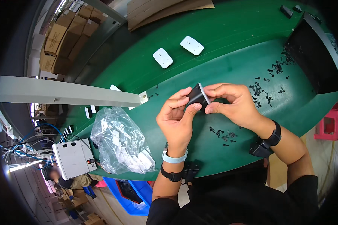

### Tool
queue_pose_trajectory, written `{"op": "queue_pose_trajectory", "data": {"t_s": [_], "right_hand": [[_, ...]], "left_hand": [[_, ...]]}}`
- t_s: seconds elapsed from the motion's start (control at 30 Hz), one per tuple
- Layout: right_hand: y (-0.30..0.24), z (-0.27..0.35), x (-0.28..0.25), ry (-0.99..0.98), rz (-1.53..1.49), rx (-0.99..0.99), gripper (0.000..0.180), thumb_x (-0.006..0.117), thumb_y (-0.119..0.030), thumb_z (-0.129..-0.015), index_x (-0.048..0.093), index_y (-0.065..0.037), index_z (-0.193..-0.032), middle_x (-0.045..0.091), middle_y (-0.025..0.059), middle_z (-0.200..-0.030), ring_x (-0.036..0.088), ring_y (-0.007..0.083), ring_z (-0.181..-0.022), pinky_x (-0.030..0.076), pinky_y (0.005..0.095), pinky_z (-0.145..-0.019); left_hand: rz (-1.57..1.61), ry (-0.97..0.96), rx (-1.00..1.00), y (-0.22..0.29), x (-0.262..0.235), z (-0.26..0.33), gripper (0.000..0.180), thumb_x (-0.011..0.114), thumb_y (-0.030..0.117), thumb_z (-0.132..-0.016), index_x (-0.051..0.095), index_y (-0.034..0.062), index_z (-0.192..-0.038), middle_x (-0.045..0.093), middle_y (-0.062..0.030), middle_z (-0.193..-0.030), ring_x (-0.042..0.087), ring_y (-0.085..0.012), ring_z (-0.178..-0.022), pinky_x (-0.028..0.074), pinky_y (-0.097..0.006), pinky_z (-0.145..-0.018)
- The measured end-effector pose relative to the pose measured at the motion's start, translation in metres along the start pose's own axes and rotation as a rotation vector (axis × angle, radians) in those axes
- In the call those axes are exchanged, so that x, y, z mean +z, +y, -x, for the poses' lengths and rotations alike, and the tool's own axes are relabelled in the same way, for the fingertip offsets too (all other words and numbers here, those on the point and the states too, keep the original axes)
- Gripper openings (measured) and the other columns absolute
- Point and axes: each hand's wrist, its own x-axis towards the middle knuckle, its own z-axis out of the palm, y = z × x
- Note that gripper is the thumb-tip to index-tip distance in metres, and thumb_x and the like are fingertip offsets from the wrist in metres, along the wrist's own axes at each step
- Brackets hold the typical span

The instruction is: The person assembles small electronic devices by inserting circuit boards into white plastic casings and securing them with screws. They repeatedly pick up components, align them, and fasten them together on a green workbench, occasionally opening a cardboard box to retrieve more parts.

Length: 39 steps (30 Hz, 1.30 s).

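Observation:
Above the green table, my two hands meet on a small black plastic part with a pale grey plate along its right side (197,95). My left hand (177,115) grips the black body between thumb and fingers. On the other side, the fingertips of my right hand (234,103) pinch the pale plate's edge. Just below the hands lies a small group of black screw-like pieces (222,134). More of these pieces (257,90) are scattered to the right of my right hand.
A clear bag of white parts (122,144) lies left. White plates (162,58) rest on the far green surface. A grey metal beam (67,92) juts in from the left. A black bin (315,52) stands at right, a white box (74,158) at lower left. Another person sits beyond.

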Motion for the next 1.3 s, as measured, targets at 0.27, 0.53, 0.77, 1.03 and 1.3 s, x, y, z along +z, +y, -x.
{"op": "queue_pose_trajectory", "data": {"t_s": [0.27,0.53,0.77,1.03,1.3], "right_hand": [[-0.005,-0.003,0.002,0.056,0.317,-0.086,0.026,0.081,-0.002,-0.080,0.072,0.005,-0.103,0.070,0.0187,-0.118,0.068,0.0190,-0.101,0.055,0.0327,-0.090],[-0.011,-0.042,-0.003,0.036,0.616,-0.176,0.024,0.085,-0.006,-0.074,0.074,0.003,-0.092,0.073,0.0152,-0.107,0.069,0.0175,-0.094,0.054,0.0307,-0.086],[-0.016,-0.126,-0.067,0.318,1.457,-0.120,0.034,0.081,-0.027,-0.076,0.073,0.002,-0.092,0.071,0.0211,-0.084,0.070,0.0351,-0.076,0.054,0.0391,-0.072],[-0.055,-0.089,-0.031,0.283,1.005,-0.344,0.018,0.074,-0.012,-0.086,0.067,-0.001,-0.098,0.067,0.0085,-0.110,0.062,0.0156,-0.095,0.047,0.0271,-0.081],[-0.196,0.073,0.091,-0.724,0.291,-0.896,0.006,0.065,0.001,-0.087,0.060,-0.002,-0.085,0.058,0.0089,-0.091,0.052,0.0173,-0.081,0.042,0.0259,-0.071]], "left_hand": [[0.059,0.102,0.001,-0.007,0.007,0.001,0.023,0.070,-0.015,-0.083,0.061,-0.0053,-0.101,0.061,-0.0211,-0.124,0.066,-0.0255,-0.109,0.059,-0.037,-0.093],[0.013,0.169,0.073,-0.031,0.002,-0.011,0.027,0.072,-0.007,-0.085,0.057,-0.0037,-0.107,0.056,-0.0168,-0.128,0.061,-0.0175,-0.107,0.052,-0.030,-0.095],[-0.268,0.340,0.228,-0.023,-0.016,-0.019,0.012,0.072,0.004,-0.082,0.061,0.0034,-0.086,0.061,-0.0100,-0.099,0.057,-0.0217,-0.088,0.048,-0.032,-0.079],[-0.605,0.130,0.197,0.050,-0.045,-0.006,0.013,0.068,0.008,-0.085,0.062,0.0001,-0.094,0.065,-0.0129,-0.093,0.063,-0.0296,-0.089,0.051,-0.036,-0.077],[-1.290,-0.087,-0.152,0.105,-0.188,0.080,0.025,0.068,0.001,-0.077,0.064,-0.0037,-0.101,0.066,-0.0241,-0.099,0.062,-0.0420,-0.098,0.050,-0.047,-0.086]]}}
